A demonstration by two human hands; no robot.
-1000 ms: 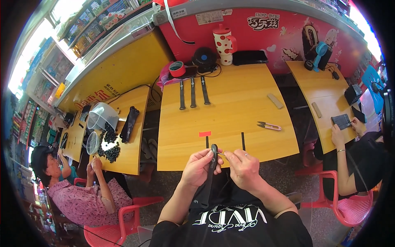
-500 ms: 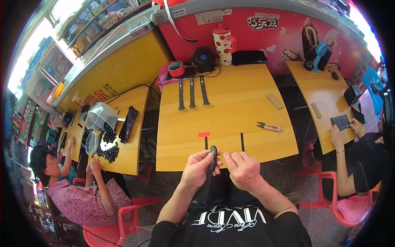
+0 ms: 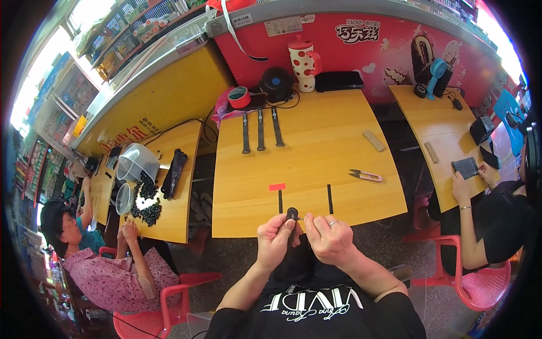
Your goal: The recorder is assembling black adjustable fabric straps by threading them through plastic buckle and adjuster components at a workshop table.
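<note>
Close to the table's front edge, my left hand (image 3: 272,243) pinches a black strap (image 3: 292,214) by its rounded end, between thumb and fingers. My right hand (image 3: 329,239) is closed just beside it; a thin dark sliver shows between its fingertips and the strap, too small to name. Beyond my hands, two short black strips (image 3: 330,199) lie on the wooden table (image 3: 316,147), one below a red rectangle (image 3: 277,187). Pink-handled thread snips (image 3: 366,176) rest to the right. Three similar black straps (image 3: 260,130) lie side by side farther back.
Along the back stand a roll of tape (image 3: 239,98), a black fan (image 3: 276,83), a spotted tumbler (image 3: 304,63) and a black case (image 3: 339,81). A tan block (image 3: 373,140) lies at right. People work at tables on both sides; the left one has small black parts (image 3: 148,209).
The strap's rounded end now faces up more, its long part dropping out of sight below my left hand. Both hands have shifted slightly down, still close together.
</note>
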